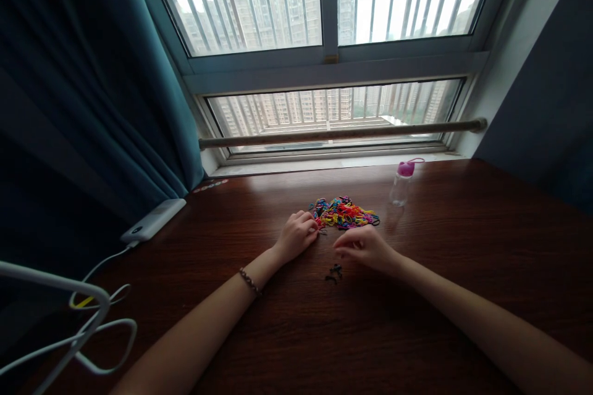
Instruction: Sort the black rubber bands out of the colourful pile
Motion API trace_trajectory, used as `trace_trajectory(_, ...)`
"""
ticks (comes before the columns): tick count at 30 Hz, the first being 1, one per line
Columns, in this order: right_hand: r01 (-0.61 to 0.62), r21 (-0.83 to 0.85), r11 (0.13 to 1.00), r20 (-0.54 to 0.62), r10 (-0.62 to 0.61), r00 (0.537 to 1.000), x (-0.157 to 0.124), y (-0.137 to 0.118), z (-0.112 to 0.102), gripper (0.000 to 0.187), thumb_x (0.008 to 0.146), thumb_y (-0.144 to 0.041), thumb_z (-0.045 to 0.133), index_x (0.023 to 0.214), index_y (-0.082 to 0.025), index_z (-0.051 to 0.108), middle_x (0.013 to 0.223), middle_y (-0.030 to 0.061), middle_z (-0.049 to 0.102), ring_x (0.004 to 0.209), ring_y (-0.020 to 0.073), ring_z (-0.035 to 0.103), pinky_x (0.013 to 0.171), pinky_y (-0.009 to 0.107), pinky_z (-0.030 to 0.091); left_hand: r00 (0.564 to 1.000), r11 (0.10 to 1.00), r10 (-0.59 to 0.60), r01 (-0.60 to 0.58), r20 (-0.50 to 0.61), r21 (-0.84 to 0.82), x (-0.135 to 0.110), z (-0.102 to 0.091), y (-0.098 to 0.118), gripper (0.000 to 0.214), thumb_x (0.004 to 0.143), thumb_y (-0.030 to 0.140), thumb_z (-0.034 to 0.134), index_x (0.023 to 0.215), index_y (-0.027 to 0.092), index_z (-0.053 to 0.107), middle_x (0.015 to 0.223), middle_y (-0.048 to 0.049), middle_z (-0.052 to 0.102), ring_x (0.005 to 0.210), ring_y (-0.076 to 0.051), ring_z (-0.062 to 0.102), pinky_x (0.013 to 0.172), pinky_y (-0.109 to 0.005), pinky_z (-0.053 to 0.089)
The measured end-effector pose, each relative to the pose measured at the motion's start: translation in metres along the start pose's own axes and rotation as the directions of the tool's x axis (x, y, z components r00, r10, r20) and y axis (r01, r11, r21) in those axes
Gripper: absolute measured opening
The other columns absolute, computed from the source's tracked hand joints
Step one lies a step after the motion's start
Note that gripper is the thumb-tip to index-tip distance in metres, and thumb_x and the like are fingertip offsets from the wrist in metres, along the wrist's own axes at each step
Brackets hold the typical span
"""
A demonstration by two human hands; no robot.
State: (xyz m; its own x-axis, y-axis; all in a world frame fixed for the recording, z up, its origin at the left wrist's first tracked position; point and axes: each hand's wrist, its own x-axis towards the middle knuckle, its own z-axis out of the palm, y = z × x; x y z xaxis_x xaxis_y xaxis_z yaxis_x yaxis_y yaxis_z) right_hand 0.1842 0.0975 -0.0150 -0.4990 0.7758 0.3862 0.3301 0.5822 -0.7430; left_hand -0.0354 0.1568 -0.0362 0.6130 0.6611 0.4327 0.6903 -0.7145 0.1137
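Note:
A heap of small colourful elastic bands, in red, yellow, blue, pink and black, lies on the brown table. My left hand rests palm down at the heap's left edge, its fingers loosely bent and touching the nearest bands. Just in front of the heap, my right hand is held with thumb and forefinger brought together in a pinch. Whatever may be between those fingertips is too small to make out. Below the right hand, a few small dark bands lie in a separate cluster.
A clear bottle with a pink lid stands behind the heap to the right. At the left edge lies a white power strip or charger, and a white cable loops nearby. A blue curtain hangs left; a window sill borders the back.

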Motion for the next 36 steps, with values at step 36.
trace_trajectory(36, -0.454, 0.001, 0.891, 0.18, 0.446, 0.877, 0.013, 0.025, -0.08, 0.022, 0.06, -0.032, 0.067, 0.069, -0.012, 0.062, 0.059, 0.0014, 0.06, 0.054, 0.0113, 0.053, 0.049, 0.022, 0.039, 0.998, 0.998, 0.054, -0.054, -0.02, -0.029, 0.002, 0.0, -0.019, 0.032, 0.081, 0.011, 0.042, 0.108, 0.022, 0.055, 0.118, -0.0052, 0.056, 0.121, -0.021, 0.037, 0.099, -0.044, 0.026)
